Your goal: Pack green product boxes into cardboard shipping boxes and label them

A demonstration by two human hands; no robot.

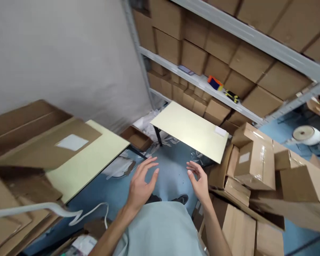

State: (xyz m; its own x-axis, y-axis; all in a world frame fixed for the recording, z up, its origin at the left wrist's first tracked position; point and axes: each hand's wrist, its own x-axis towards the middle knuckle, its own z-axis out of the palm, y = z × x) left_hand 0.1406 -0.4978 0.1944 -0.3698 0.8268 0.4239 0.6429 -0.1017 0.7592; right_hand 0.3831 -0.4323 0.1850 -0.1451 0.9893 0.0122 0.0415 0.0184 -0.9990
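The person's left hand (142,183) and right hand (199,180) are hovering above the blue floor (170,170), both released, fingers loosely curving. Ahead, a pale-yellow table (186,128) is standing beside a shelving rack (229,23) and bearing a small white rectangular item (220,131). Cardboard cartons (261,163) are crowding near the right hand.

The person's left hand (141,182) and right hand (198,180) hang apart above the blue floor (170,167), their fingers (146,166) loosely bent, with a pale bench (186,128) beyond them carrying a small white thing (220,131) near its right end. At the left, a second bench (88,170) bears cardboard (42,151) with a white label (72,142), while cartons (264,163) crowd the right side. Brown boxes (194,57) fill the grey shelf (202,84) behind, and an orange-and-blue item (214,83) lies along its front edge.
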